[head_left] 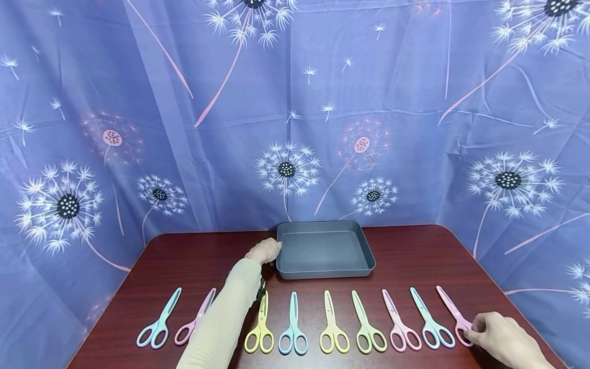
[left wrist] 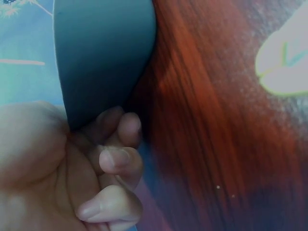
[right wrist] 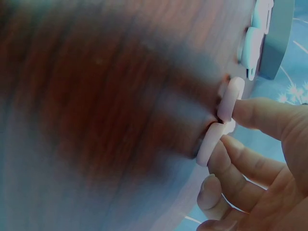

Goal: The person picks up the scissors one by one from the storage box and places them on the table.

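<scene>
At the back of the table, my left hand [head_left: 265, 251] grips the left side of a dark grey rectangular tray [head_left: 324, 271]. The left wrist view shows the fingers [left wrist: 118, 161] curled low by the corner of the tray [left wrist: 103, 53], the thumb mostly hidden. Over at the far right, my right hand [head_left: 504, 335] pinches the handles of a pink pair of scissors [head_left: 448, 301] that lies on the table. Seen from the right wrist, the thumb [right wrist: 262, 115] is on one pink handle loop and fingertips touch the other loop [right wrist: 210, 144].
Several pastel scissors lie in a row along the front, among them blue scissors [head_left: 428, 315], pink scissors [head_left: 395, 312] and yellow scissors [head_left: 329, 312]. The left sleeve [head_left: 226, 312] crosses above the row and hides part of it. A blue dandelion-print curtain [head_left: 230, 179] hangs behind the dark red table [head_left: 405, 246].
</scene>
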Action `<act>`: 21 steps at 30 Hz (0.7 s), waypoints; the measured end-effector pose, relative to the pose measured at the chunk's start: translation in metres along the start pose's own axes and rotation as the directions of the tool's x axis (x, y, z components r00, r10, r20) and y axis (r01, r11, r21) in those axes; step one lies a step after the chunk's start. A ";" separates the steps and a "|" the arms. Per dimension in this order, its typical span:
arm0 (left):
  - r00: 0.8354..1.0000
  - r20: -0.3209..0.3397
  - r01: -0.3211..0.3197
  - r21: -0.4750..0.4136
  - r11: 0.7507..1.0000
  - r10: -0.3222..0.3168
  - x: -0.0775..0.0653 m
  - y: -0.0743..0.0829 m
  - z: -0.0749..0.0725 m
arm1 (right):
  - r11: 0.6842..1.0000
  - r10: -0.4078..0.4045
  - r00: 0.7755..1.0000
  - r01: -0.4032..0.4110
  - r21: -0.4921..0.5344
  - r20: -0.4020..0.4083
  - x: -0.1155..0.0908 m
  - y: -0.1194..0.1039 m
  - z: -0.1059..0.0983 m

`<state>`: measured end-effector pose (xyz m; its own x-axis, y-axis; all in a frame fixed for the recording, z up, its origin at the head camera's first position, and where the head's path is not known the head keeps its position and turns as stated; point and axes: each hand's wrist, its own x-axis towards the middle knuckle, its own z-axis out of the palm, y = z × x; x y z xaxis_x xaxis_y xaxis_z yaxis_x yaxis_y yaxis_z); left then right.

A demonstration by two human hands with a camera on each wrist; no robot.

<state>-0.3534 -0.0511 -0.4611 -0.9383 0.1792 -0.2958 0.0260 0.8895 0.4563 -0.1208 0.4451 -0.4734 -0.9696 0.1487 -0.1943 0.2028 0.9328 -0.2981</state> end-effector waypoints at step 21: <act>1.000 -0.023 0.016 -0.002 1.000 -0.016 -0.002 0.000 0.003 | 0.999 -0.036 0.990 0.035 -0.007 -0.135 -0.008 -0.004 -0.007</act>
<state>-0.3509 -0.0504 -0.4631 -0.9464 0.1552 -0.2833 0.0105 0.8913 0.4532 -0.1150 0.4422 -0.4641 -0.9858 0.1583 -0.0557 0.1677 0.9398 -0.2979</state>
